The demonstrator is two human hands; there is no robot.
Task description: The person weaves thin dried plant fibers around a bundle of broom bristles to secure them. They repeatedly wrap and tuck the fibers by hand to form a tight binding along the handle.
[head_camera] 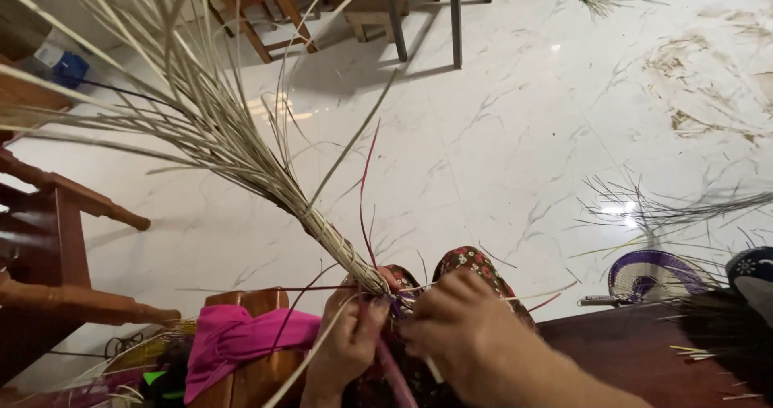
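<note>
The left hand (348,345) grips the bound neck of a pale reed bundle (241,154), which fans up and left over the white floor (515,150). The right hand (463,335), just beside it, pinches a thin strip (531,297) running off to the right, fingers closed. A pink cloth (233,335) lies by the left wrist, a purple woven fan (652,275) well to the right.
</note>
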